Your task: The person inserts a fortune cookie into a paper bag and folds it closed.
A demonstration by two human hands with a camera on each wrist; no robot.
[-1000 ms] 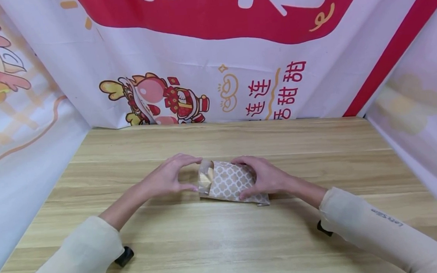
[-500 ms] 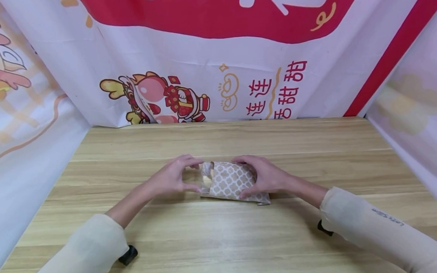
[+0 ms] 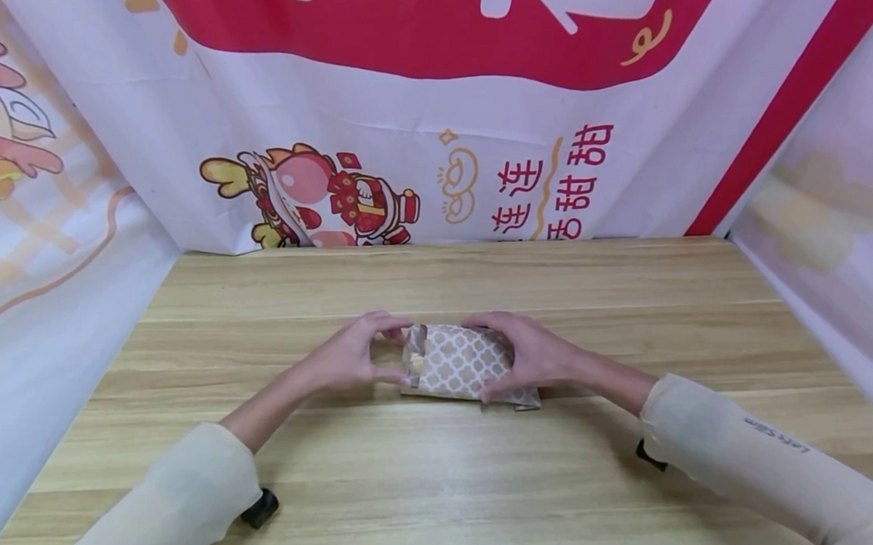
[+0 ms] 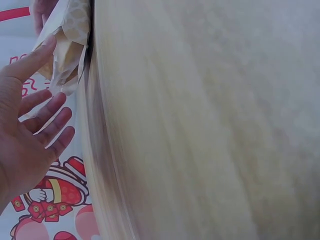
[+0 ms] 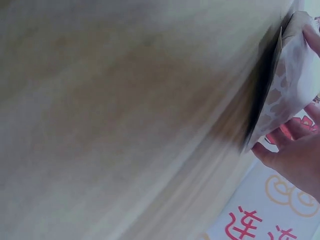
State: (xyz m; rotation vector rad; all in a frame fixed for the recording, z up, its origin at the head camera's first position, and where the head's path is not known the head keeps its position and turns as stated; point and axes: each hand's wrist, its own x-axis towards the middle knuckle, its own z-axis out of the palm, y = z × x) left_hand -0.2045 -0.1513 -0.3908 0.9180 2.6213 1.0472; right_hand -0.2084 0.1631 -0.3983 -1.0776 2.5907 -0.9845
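A tan paper bag [image 3: 458,359] with a white lattice print lies on the table, its mouth facing left. A clear plastic packet [image 3: 417,362] with something pale yellow inside shows at that mouth; the rest of it is hidden in the bag. My right hand [image 3: 533,352] holds the bag's closed end, thumb on the near side and fingers over the far side. At the mouth, my left hand [image 3: 349,354] has thumb and fingers spread on either side of the packet. The left wrist view shows its fingers [image 4: 54,120] fairly straight and apart, with the thumb against the bag's mouth.
The wooden table [image 3: 450,488] stretches around the bag on all sides. A printed white and red curtain [image 3: 396,100] hangs behind its back edge, and printed cloths flank it left and right.
My left hand has moved slightly right toward the bag. The packet has slid further into the bag, so less of it shows. My right hand has stayed in place.
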